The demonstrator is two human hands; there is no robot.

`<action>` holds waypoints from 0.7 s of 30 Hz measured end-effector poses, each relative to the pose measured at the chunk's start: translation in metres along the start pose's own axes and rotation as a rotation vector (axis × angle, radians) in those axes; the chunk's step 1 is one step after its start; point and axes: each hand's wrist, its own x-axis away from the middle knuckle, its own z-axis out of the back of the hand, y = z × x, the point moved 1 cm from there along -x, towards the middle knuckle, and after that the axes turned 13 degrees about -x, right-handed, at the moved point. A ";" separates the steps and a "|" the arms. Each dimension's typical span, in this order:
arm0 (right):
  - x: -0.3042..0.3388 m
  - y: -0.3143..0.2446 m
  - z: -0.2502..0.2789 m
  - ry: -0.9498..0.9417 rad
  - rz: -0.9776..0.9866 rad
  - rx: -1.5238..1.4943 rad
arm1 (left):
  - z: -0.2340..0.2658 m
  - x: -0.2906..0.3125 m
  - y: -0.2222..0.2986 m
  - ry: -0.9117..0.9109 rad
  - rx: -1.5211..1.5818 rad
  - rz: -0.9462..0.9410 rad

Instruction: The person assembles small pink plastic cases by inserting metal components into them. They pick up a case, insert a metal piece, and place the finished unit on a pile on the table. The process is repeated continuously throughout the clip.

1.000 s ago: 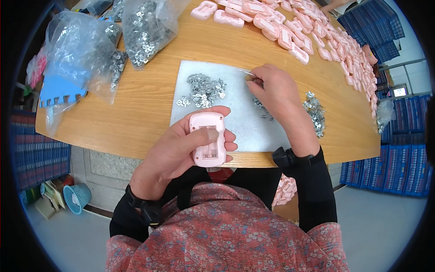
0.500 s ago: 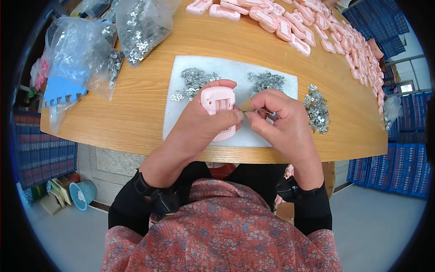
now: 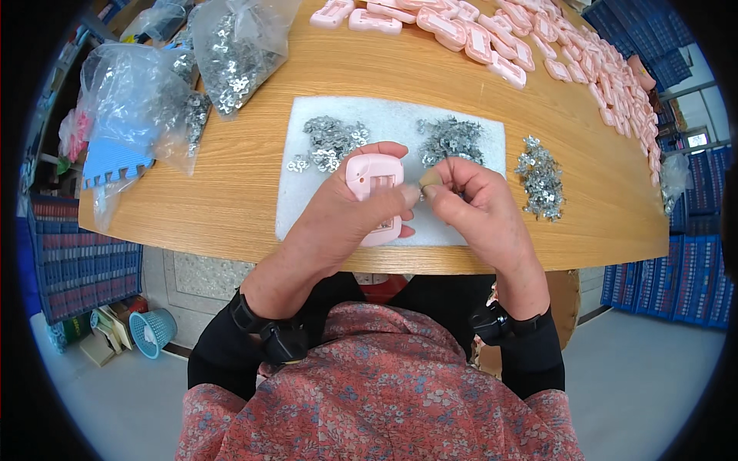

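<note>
Middle of frame: pink case [image 3: 374, 168] partly covered by left hand [image 3: 338, 211], thumb across its slot. Right of centre: right hand [image 3: 484, 207], curled fingers partly hidden; anything between fingertips too small to tell. White mat [image 3: 392, 114]: lower part hidden behind both hands. Metal clips [image 3: 452, 140]: overlapping, too small to count. Clear bag [image 3: 246, 50], upper left, and pink heap [image 3: 477, 42], upper right: cut by top edge. Floral shirt [image 3: 377, 392]: cut by bottom edge.

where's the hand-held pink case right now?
Head view, near centre: the pink case is in the left hand, over the white mat, just left of the right hand.
</note>
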 end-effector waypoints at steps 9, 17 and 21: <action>-0.005 0.000 -0.024 0.044 0.276 0.182 | 0.006 -0.002 -0.006 -0.116 0.343 0.237; -0.009 0.004 -0.026 0.053 0.503 0.466 | 0.000 -0.003 0.002 -0.094 0.283 0.305; -0.011 0.008 -0.027 0.054 0.554 0.563 | -0.002 -0.005 0.001 -0.092 0.289 0.311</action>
